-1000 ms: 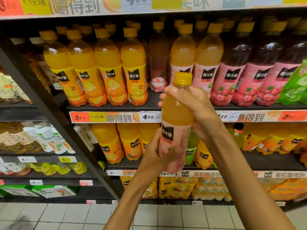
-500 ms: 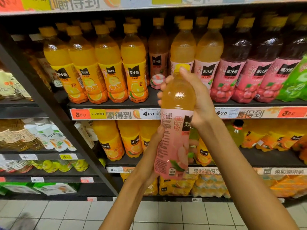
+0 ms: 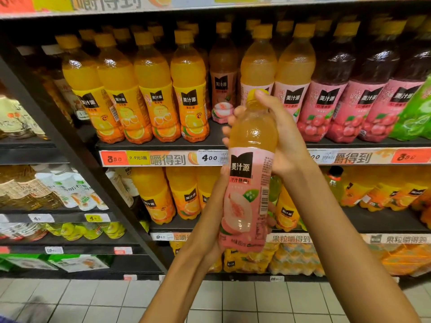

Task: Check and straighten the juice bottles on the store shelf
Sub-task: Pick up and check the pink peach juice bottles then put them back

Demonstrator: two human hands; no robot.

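Fingers (image 3: 235,127) of the right hand (image 3: 282,138) are curled tight around the peach juice bottle's (image 3: 250,178) shoulder, thumb up by the yellow cap (image 3: 253,95); the left hand (image 3: 217,220) is clamped on its lower label from behind. It's held mid-frame, off the black shelf (image 3: 154,145), which runs across the centre above a white tiled floor (image 3: 77,299). Long axis near vertical, cap upward and tipped slightly right, logo facing us. Orange juice bottles (image 3: 151,89) stand upright at upper left.
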